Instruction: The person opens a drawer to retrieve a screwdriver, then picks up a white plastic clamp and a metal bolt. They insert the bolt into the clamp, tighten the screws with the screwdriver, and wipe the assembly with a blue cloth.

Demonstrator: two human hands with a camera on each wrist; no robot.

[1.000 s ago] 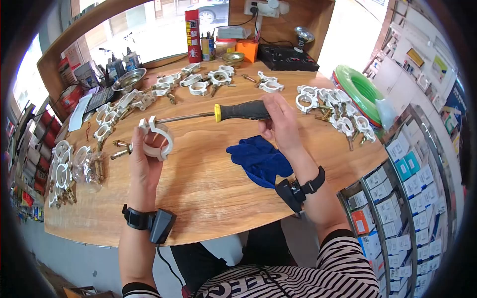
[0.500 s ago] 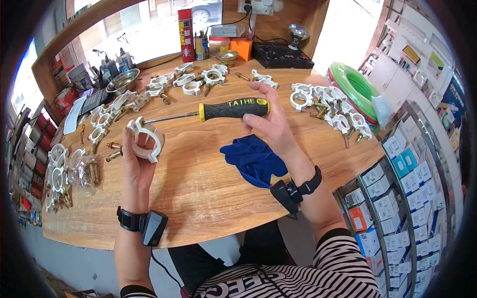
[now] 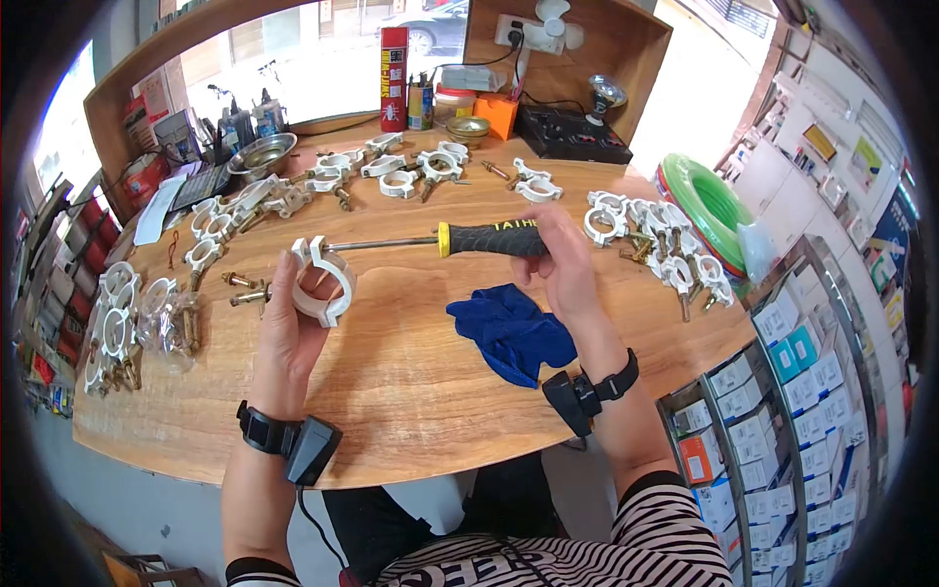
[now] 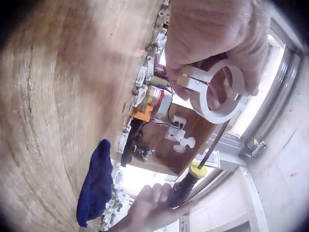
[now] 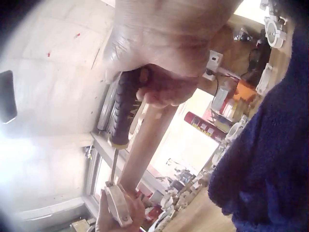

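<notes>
A white ring clamp with brass-coloured bolts on its left side is held up in my left hand, thumb and fingers around it. My right hand grips the end of a black and yellow screwdriver, its fingers curled round the handle. The shaft points left, with its tip at the top of the clamp. In the left wrist view the clamp shows its opening, and the shaft meets its lower side. From the right wrist view, the handle lies in my curled fingers; the tip meets the clamp.
A blue cloth lies on the wooden table. More white clamps with bolts lie along the back, left and right. A plastic bag is at the left. Behind stand a red can, a metal bowl and a black box.
The right fingers, more extended half a second ago, now curl round the handle end. The camera view has shifted; the clamp stays in the left hand with the screwdriver tip at it.
</notes>
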